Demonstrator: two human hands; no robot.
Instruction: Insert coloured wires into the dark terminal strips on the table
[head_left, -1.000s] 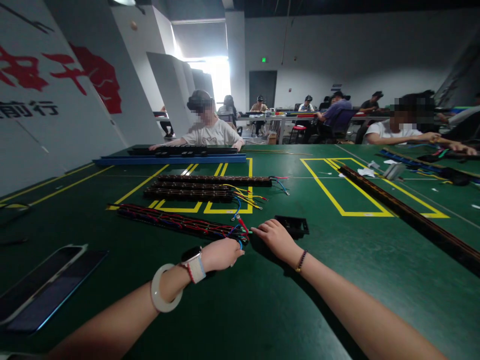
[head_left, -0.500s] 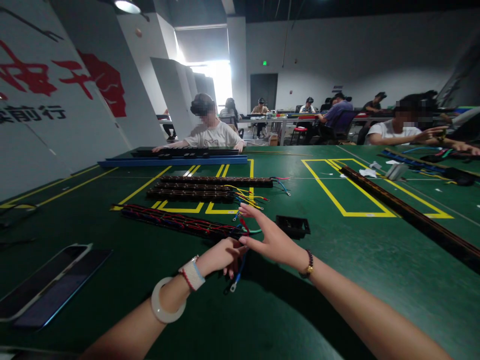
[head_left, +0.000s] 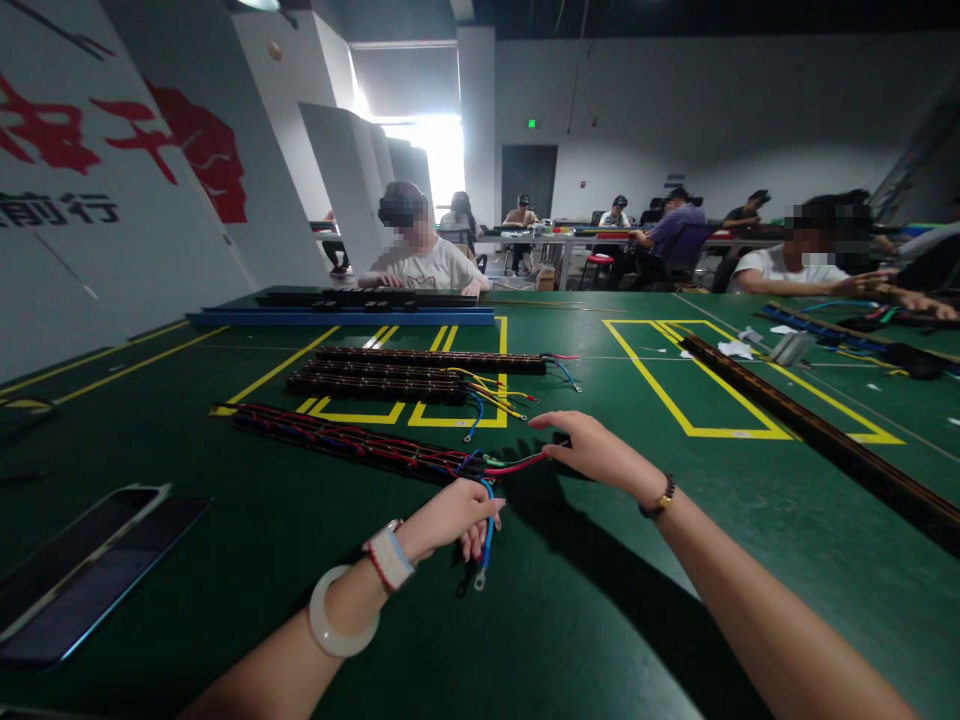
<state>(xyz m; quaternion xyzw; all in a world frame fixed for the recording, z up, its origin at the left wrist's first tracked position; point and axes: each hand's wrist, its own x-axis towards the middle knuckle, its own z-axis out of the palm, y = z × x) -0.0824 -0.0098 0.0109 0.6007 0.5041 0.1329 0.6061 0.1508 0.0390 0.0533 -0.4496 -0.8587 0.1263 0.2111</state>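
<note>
A long dark wiring bundle [head_left: 352, 440], wrapped with red and blue wires, lies slantwise on the green table. My left hand [head_left: 457, 515] is at its right end, with thumb and fingers closed round a blue wire [head_left: 488, 545] whose metal ring terminal points down toward me. Farther right, my right hand [head_left: 596, 450] pinches the end of a red wire [head_left: 517, 465], drawn out nearly straight from the bundle. Its index finger reaches out above the thumb. Beside the red one runs a short green wire [head_left: 496, 461]. Behind my right hand a black plastic part is almost wholly hidden.
Several similar bundles [head_left: 382, 382] with coloured leads lie beyond. A blue rail [head_left: 337, 318] lies at the far edge before a seated person. Two phones [head_left: 112, 580] rest at left. Another long strip [head_left: 810, 420] crosses the right side. Yellow tape outlines [head_left: 697, 432] mark the table.
My right hand has moved right, away from my left hand, and the red wire now stretches between bundle and fingers. The black part is now covered. My left hand stays near the blue wire.
</note>
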